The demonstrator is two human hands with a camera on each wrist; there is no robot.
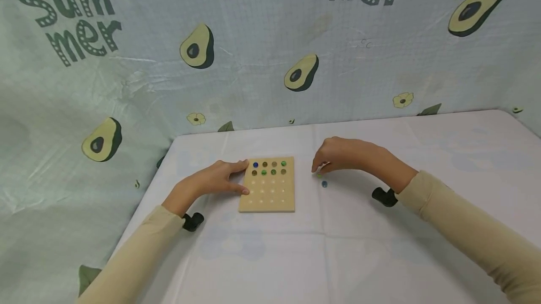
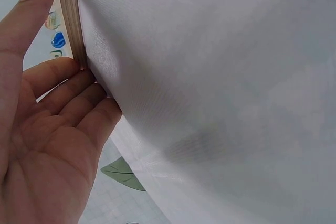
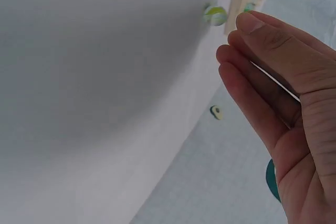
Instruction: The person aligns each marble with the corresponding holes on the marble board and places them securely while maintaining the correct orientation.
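Square pale wooden peg board (image 1: 267, 185), smooth, steadied by left hand (image 1: 215, 179), fingers straight; right hand (image 1: 342, 154) hovering relaxed over green glass marble (image 1: 319, 175).

Looking like smooth, matt wood: the board (image 1: 267, 191). Shining like glass: the marbles (image 1: 324, 183). Covering the table, soft white cloth (image 1: 380, 247).
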